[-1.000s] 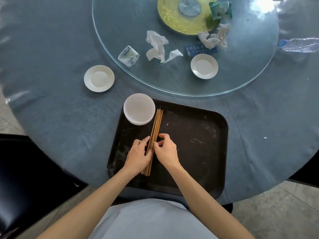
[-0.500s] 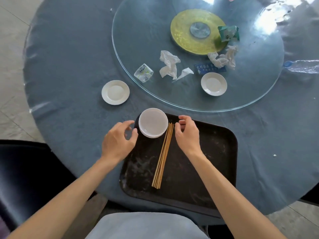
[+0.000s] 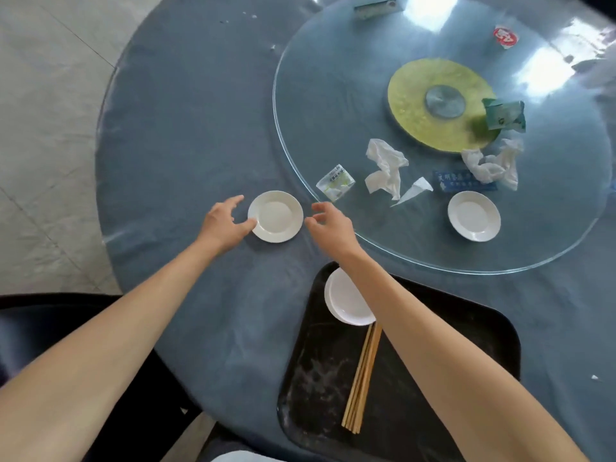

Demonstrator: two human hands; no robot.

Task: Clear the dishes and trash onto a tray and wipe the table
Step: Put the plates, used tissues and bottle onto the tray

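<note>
Empty grips [image 3: 223, 225] [image 3: 330, 225] over blue tablecloth [image 3: 186, 128]

The right forearm hides part of the white bowl [image 3: 343, 300] and the far ends of the chopsticks [image 3: 361, 378]. The black tray [image 3: 433, 378] runs off the near edge. Print on the wrappers is too blurred to read.

Pale grey tiled floor [image 3: 43, 135], far left. Black padded chair seat [image 3: 40, 325], near left, beside the table edge. Yellow-green round turntable base with grey metal hub [image 3: 443, 103], far right.
</note>
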